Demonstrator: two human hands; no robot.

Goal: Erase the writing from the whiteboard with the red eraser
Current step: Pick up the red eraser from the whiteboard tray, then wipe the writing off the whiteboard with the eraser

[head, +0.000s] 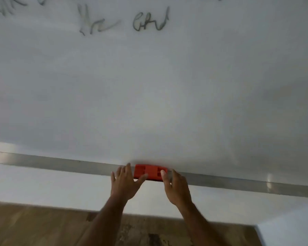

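Your red eraser (pixel 150 172) lies on the metal tray (pixel 60 165) that runs along the bottom edge of the whiteboard (pixel 149 86), with its long axis following the tray, left to right. Its ribbed plastic back faces you. The tray holds nothing else that shows.

Your left hand (pixel 124 182) sits at the eraser's left end, fingers spread and reaching up past the tray, the thumb laid across the eraser's lower left corner. Your right hand (pixel 176 186) is at the eraser's right end, fingers held loosely together, with the thumb tip resting on the eraser's top face near that end. Neither hand has closed round it; whether the eraser is lifted off the tray at all, you cannot tell through the blur.

Well above the eraser, near the board's top edge, dark smeared writing (pixel 149 21) remains in several patches. Below the tray comes a pale wall strip, then a wooden floor (pixel 34 226).
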